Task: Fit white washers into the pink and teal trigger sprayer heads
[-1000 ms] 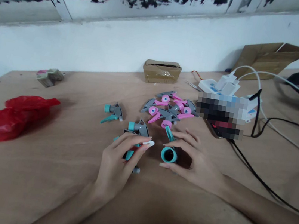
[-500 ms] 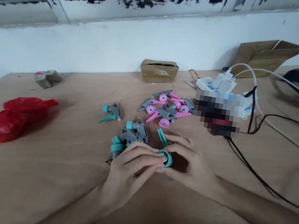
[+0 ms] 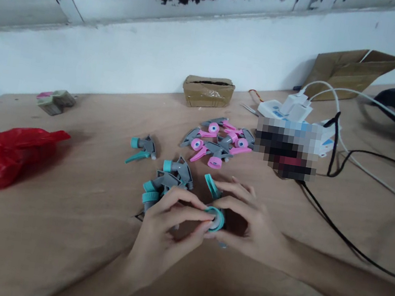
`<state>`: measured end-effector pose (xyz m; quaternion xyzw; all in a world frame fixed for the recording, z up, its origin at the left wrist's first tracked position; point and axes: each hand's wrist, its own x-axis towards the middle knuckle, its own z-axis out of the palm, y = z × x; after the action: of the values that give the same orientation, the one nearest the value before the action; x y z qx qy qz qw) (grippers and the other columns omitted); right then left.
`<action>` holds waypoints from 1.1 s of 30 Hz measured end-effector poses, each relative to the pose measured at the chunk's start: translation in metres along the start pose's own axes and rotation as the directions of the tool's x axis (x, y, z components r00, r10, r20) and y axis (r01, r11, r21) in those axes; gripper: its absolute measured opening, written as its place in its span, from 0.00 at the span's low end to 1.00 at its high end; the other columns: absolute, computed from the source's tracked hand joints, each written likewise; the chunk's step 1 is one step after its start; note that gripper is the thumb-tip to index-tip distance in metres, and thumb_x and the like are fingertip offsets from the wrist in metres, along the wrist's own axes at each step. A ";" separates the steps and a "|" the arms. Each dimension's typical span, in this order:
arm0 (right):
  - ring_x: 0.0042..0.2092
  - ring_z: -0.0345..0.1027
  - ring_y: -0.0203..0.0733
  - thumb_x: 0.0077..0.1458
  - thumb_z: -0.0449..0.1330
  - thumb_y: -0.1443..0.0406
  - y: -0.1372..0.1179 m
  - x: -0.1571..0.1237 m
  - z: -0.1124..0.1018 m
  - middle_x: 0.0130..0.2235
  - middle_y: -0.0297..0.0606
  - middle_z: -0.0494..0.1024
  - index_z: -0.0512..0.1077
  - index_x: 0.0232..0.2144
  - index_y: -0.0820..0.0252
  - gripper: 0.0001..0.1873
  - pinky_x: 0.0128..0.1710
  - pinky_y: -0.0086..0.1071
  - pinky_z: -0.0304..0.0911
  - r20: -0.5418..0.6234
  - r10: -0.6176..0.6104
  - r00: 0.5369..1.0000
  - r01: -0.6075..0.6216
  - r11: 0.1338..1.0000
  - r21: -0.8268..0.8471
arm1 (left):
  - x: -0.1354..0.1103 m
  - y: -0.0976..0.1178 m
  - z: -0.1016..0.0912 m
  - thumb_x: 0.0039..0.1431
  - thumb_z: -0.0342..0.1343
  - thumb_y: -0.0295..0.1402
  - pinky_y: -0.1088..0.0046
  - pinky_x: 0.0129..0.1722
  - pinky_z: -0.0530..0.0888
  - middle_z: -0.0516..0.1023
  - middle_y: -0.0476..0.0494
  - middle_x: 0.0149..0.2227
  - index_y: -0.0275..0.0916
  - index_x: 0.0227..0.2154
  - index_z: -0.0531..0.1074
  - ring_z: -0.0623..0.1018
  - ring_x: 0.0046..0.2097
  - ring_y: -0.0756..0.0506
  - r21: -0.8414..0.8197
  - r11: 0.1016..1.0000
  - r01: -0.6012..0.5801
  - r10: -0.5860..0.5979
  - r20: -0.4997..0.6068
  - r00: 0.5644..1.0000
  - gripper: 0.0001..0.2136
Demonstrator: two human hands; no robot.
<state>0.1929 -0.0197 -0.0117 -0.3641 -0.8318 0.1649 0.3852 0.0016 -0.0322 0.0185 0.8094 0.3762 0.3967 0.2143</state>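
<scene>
My right hand (image 3: 248,226) grips a teal and grey spray trigger head (image 3: 215,216), its round teal collar turned toward my left hand. My left hand (image 3: 166,228) has its fingertips pinched together and pressed into that collar; the small white disc it held is hidden there. Just behind my left hand lies a small pile of teal and grey trigger heads (image 3: 165,183), with one more teal trigger head (image 3: 142,148) set apart to the left. A group of pink and grey trigger heads (image 3: 216,143) lies farther back.
A red plastic bag (image 3: 1,157) lies at the left of the wooden table (image 3: 54,245). A small cardboard box (image 3: 207,91) stands by the wall, a larger cardboard box (image 3: 347,74) at back right. A white power strip (image 3: 293,110) with cables (image 3: 337,235) lies to the right.
My left hand carried a small white disc rightward to the teal collar held by my right hand and now presses into it. Both hands shifted slightly toward me.
</scene>
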 end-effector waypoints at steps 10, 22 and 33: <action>0.55 0.61 0.44 0.49 0.62 0.57 0.001 -0.004 0.002 0.52 0.40 0.70 0.70 0.37 0.54 0.12 0.59 0.48 0.46 0.005 -0.059 0.998 0.059 0.997 -0.049 | 0.007 0.006 -0.005 0.48 0.60 0.24 0.75 0.33 0.72 0.70 0.48 0.34 0.40 0.30 0.74 0.73 0.32 0.52 -0.047 0.984 0.173 -0.166 0.122 0.979 0.06; 0.49 0.66 0.44 0.49 0.62 0.57 -0.001 -0.003 0.002 0.50 0.39 0.71 0.72 0.34 0.54 0.11 0.58 0.49 0.46 -0.031 -0.072 0.997 0.069 0.993 -0.100 | 0.003 0.009 0.000 0.47 0.60 0.22 0.77 0.34 0.74 0.73 0.50 0.32 0.41 0.28 0.73 0.76 0.33 0.51 0.098 0.990 0.102 -0.107 0.047 0.993 0.07; 0.47 0.65 0.44 0.49 0.62 0.61 -0.001 -0.004 0.005 0.49 0.43 0.70 0.72 0.34 0.57 0.09 0.56 0.50 0.45 -0.102 -0.109 0.989 0.092 0.983 -0.157 | -0.008 0.014 0.005 0.51 0.57 0.24 0.77 0.35 0.73 0.74 0.50 0.34 0.40 0.30 0.72 0.75 0.34 0.52 0.243 0.964 0.111 -0.103 -0.046 0.994 0.05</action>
<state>0.1904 -0.0235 -0.0164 -0.3587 -0.8367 0.0609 0.4094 0.0083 -0.0469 0.0210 0.8016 0.4690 0.3482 0.1276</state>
